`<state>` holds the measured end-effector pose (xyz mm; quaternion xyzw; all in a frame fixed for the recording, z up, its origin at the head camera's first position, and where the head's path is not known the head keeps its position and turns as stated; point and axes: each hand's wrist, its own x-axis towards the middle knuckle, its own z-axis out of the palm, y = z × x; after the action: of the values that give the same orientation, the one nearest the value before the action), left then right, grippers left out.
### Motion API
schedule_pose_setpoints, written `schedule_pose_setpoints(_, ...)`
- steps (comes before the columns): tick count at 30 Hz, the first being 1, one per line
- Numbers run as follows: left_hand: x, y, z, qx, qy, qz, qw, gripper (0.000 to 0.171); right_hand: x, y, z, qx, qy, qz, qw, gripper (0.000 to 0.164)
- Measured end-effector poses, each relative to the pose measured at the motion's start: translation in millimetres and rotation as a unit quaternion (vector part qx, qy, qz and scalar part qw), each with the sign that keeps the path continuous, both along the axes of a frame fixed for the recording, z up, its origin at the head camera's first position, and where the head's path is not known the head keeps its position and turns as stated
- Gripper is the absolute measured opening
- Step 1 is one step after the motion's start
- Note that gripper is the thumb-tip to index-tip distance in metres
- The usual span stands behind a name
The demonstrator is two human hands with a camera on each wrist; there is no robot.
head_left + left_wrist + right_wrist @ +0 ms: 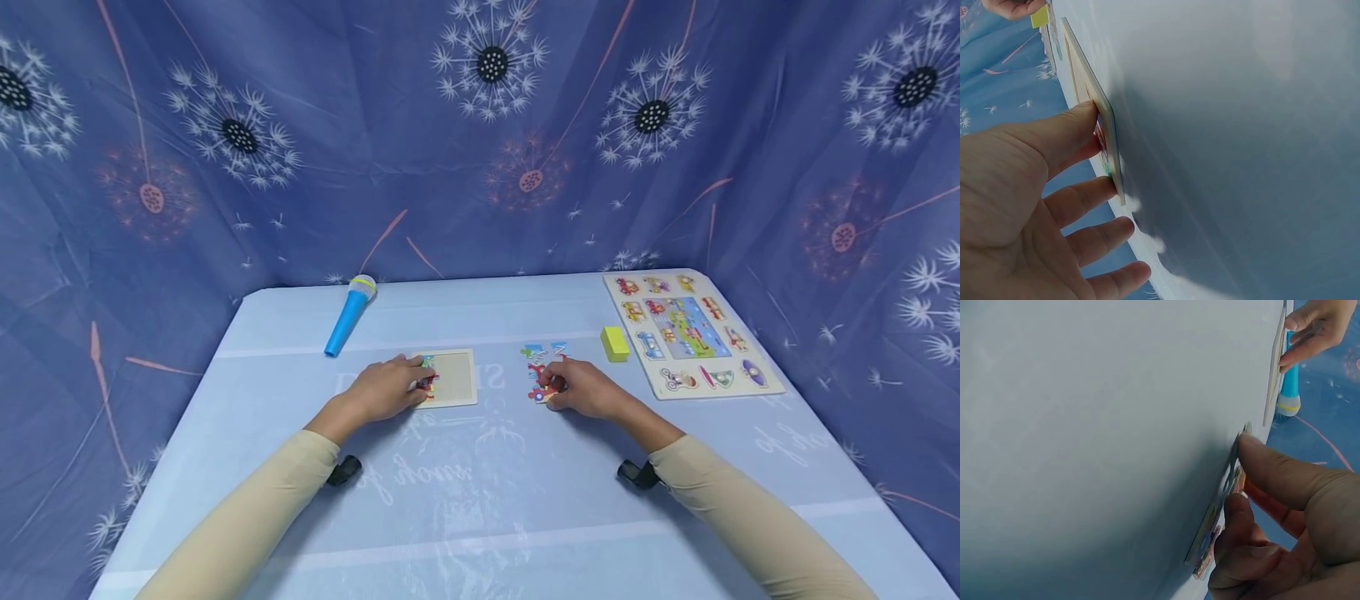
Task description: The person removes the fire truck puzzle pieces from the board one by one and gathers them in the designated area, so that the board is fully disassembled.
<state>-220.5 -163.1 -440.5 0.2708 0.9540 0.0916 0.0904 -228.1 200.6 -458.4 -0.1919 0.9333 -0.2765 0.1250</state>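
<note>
A dandelion-print curtain (375,108) hangs behind the pale blue tabletop (450,533). The right wrist view shows what the head view half hides: a puzzle piece (1239,480) pinched between thumb and finger of the right hand (588,387), among loose pieces (535,369). Left of these lies a wooden frame (474,379); the left wrist view reveals the left hand (382,390) touching its end, outer fingers spread. Farther out are a blue microphone (347,321), a yellow block (615,344) and a picture board (663,392), whole only in the head view
</note>
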Motion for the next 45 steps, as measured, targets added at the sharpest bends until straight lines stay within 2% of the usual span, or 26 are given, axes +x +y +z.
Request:
schedule_pose_setpoints(6, -0.5, -0.4, 1.4, -0.001, 0.004, -0.001, 1.0, 0.045, -5.3, -4.7, 8.5, -0.032, 0.022, -0.017, 0.999, 0.024)
schedule_pose_setpoints(10, -0.3, -0.9, 1.4, 0.005, 0.006, 0.004, 1.0, 0.044, -12.6, -19.1, 16.7, -0.066, 0.017, -0.018, 0.997, 0.025)
schedule_pose_setpoints(17, -0.7, -2.4, -1.4, 0.009, 0.006, 0.012, 0.9999, 0.049, -26.1, -69.8, 16.3, -0.119, -0.037, -0.021, 0.992, 0.034)
schedule_pose_setpoints(22, 5.8, -4.0, 1.7, -0.006, 0.006, 0.01, 0.9999, 0.055, -31.0, -106.0, 12.1, -0.155, -0.067, -0.005, 0.986, 0.034)
schedule_pose_setpoints(27, 11.3, -6.1, 5.5, -0.013, 0.005, 0.005, 0.9999, 0.05, -36.7, -135.6, 9.8, -0.174, -0.108, -0.005, 0.979, 0.03)
schedule_pose_setpoints(31, 13.6, -8.1, 4.0, -0.006, 0.004, 0.004, 1.0, 0.046, -39.5, -156.2, 8.9, -0.18, -0.128, -0.011, 0.975, 0.027)
schedule_pose_setpoints(36, 16.3, -9.1, 0.3, 0.005, 0.0, -0.001, 1.0, 0.042, -41.6, -176.4, 5.0, -0.14, -0.12, -0.024, 0.983, 0.018)
schedule_pose_setpoints(39, 15.8, -8.6, -0.5, 0.004, 0.009, -0.005, 0.9999, 0.04, -43.3, -184.0, 3.7, -0.103, -0.098, -0.027, 0.989, 0.013)
schedule_pose_setpoints(45, 12.5, -6.9, 1.3, 0.001, 0.012, -0.006, 0.9999, 0.039, -46.4, -191.8, 4.4, -0.037, -0.065, -0.022, 0.997, 0.015)
